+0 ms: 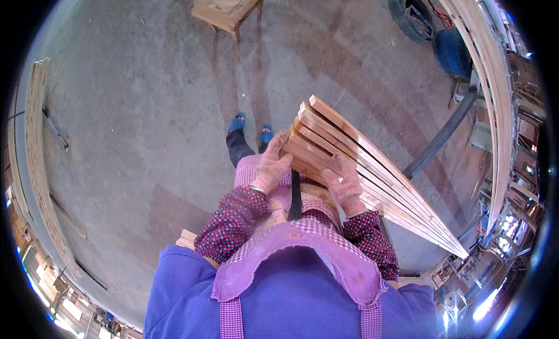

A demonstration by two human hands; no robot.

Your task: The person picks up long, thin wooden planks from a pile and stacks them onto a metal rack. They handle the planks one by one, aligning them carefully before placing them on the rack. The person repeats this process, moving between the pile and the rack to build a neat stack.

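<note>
Showing narrow gaps: long, slim, pale wooden strips (402, 199).

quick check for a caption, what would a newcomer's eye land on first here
Probably the bundle of pale wooden strips, which slants from the middle toward the lower right, held by the left hand and right hand. Next comes the vivid blue shirt filling the bottom, with a purple checked apron over it.
</note>
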